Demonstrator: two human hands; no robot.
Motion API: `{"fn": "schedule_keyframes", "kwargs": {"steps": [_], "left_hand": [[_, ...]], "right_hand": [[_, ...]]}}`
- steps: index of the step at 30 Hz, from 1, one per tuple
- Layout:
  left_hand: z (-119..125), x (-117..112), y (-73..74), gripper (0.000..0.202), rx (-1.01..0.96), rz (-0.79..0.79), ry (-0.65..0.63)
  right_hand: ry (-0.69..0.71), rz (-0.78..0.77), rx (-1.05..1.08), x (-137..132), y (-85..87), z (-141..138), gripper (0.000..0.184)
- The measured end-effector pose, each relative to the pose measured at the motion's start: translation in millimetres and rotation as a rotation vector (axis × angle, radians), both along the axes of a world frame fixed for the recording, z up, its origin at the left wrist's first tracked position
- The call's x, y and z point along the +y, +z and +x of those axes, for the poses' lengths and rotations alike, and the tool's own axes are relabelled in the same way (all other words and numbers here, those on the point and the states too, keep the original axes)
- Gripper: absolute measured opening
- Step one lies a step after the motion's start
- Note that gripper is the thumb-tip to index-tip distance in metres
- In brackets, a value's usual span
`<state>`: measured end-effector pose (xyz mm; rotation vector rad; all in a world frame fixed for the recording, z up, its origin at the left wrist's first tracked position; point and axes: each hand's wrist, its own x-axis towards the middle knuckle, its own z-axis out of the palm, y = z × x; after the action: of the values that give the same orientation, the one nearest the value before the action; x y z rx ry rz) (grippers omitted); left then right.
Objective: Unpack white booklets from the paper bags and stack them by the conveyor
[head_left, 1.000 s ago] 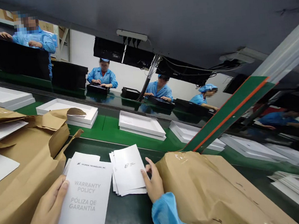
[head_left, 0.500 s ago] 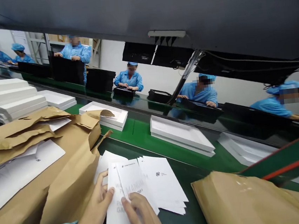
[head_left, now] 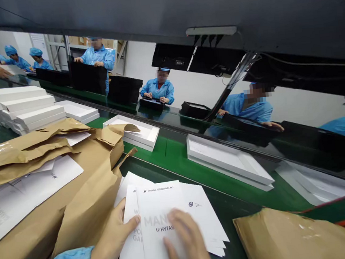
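right hand (head_left: 189, 242) has slid from the left edge of the manual (head_left: 158, 202) to over its middle.

the manual sits at the lower centre of the frame, on top of the booklet (head_left: 130, 249), whose left strip shows. the left hand (head_left: 114, 239) is clamped on the booklet's left edge, thumb on top, its other fingers partly hidden. the right hand's thumb and fingers are apart but blurred; whether they touch the manual cannot be told. leaflets (head_left: 206, 213) fan out at the manual's right, partly under it, with dark tabletop (head_left: 228, 205) beyond. a brown bag (head_left: 87, 190) holding white papers (head_left: 58, 177) fills the left of the frame, another bag (head_left: 296, 239) the lower right. white trays (head_left: 224, 157) stand along the green belt (head_left: 171, 154).
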<state>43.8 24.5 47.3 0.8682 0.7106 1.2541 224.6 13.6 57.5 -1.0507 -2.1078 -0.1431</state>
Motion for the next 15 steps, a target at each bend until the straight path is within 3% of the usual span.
{"fn": "schedule_keyframes", "kwargs": {"steps": [2,3,5,7,9,12,15], "left_hand": [[0,-1,0.1,0.049,0.017,0.015,0.009],[0,-1,0.4,0.05,0.026,0.015,0.016],[0,-3,1.9,0.05,0.041,0.014,0.036],[-1,-6,4.5,0.047,0.116,0.022,0.051],[-1,-11,7.7,0.055,0.266,0.002,0.066],[1,-20,10.2,0.082,0.486,-0.135,0.133],[4,-25,6.1,0.09,0.518,-0.154,0.202]], "right_hand": [[-0.165,-0.211,0.247,6,-0.4,8,0.052],[-0.172,-0.359,0.378,9,-2.9,10,0.058],[-0.084,-0.686,0.652,11,-12.8,7,0.062],[0.045,-0.915,0.859,11,-26.3,-1,0.06],[0.108,-0.983,0.948,9,-39.2,-10,0.059],[0.078,-0.933,0.962,6,-52.5,-18,0.061],[0.012,-0.853,0.974,1,-61.3,-21,0.068]]}}
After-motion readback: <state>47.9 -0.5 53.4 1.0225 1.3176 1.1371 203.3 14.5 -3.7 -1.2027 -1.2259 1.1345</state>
